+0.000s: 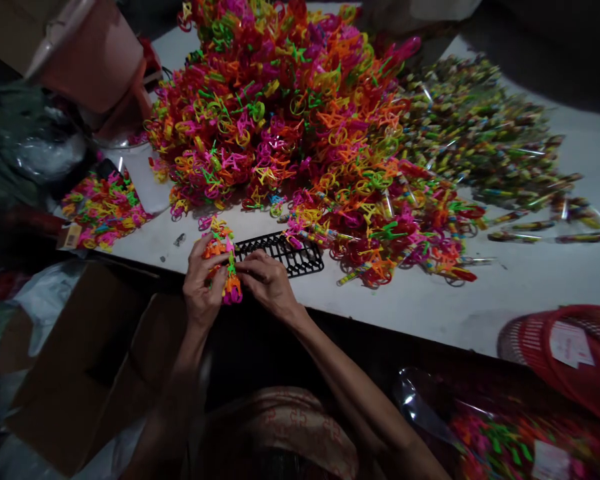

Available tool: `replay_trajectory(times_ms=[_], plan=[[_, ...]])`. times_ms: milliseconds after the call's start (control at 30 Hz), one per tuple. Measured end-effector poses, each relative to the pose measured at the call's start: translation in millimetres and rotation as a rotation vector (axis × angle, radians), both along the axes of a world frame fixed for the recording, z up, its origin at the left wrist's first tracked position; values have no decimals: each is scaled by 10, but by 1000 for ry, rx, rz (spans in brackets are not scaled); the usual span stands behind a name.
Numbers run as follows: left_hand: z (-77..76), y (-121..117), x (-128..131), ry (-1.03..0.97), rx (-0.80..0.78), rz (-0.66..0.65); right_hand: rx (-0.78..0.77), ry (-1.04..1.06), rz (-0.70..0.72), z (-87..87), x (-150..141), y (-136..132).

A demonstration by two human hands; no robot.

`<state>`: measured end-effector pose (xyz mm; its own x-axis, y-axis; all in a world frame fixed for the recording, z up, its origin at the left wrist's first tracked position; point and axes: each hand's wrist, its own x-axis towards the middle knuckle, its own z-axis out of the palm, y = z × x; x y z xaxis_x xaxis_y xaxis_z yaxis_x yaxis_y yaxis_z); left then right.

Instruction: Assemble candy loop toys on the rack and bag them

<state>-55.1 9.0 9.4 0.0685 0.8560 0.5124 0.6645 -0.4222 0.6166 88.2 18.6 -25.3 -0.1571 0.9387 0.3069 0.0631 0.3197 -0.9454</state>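
Observation:
Near the table's front edge, my left hand (200, 287) curls around a bunch of small coloured plastic pieces (233, 290), orange, pink, green and yellow. My right hand (271, 280) is closed in a pinch at the bunch's right side; what its fingertips hold is too small to make out. Just behind that hand lies a black plastic rack (300, 257) with rows of slots, its left end partly hidden by my hands. Beyond it rises a large heap of bright plastic toy pieces (280, 120), some shaped like little bicycle frames and wheels.
Clear candy-filled tubes (480, 127) are piled at the right of the white table (390, 307). A pink bucket (93, 60) stands at the back left. Below the front edge are a cardboard box (65, 360) at left and a red basket (580, 347) at right.

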Motion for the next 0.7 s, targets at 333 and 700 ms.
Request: replay_trajectory(times_ms=[333,700], plan=[[-23,71,-26,140,31,-65,-308,274,-42,-129,-66,2],[-40,70,-13,225,57,-49,-241,68,-101,-173,-156,-16]])
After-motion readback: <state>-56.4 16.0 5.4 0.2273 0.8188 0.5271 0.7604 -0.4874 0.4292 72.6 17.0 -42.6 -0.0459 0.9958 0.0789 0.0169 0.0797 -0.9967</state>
